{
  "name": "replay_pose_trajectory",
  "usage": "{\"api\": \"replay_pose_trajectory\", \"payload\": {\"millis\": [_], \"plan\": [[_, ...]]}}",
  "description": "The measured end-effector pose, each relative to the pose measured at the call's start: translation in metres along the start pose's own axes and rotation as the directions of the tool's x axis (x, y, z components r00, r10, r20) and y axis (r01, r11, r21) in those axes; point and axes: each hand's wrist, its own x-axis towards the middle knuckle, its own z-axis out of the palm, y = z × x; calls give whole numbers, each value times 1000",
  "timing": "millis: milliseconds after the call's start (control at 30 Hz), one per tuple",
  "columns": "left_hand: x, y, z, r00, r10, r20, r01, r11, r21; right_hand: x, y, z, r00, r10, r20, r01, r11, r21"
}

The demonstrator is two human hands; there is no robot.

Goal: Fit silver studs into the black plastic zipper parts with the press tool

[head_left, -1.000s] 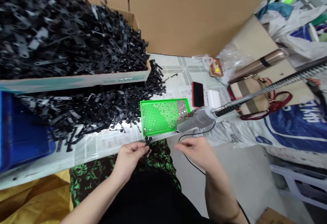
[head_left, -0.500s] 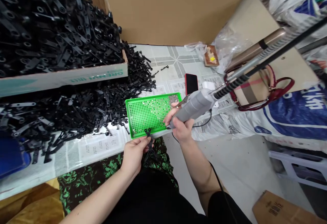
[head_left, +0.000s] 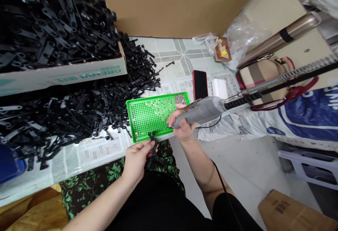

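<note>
Centre frame: left hand (head_left: 137, 157) is pinching one small bundle of black plastic parts (head_left: 152, 143), fingers closed on it, its looped ends touching the near edge of one green perforated tray (head_left: 148, 116). Right hand (head_left: 182, 125) is wrapping tight around one grey electric screwdriver (head_left: 203, 109), tip lying over the tray's right side. Small silver screws are sitting in the tray's upper right corner, too many to count. One cardboard box (head_left: 63, 74) of black parts is filling the upper left; loose ones are spilling below it. One red phone (head_left: 200, 84) is lying right of centre.
</note>
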Motion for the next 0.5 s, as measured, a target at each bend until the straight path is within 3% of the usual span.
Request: {"api": "replay_pose_trajectory", "payload": {"millis": [200,500], "plan": [[0,1,1,1000,-3,-8,3,1000,-7,-3,4,1,984,-176,13,173,978,119],[2,-1,0,1000,-15,-11,14,1000,-15,-5,3,5,975,-209,-73,214,974,73]]}}
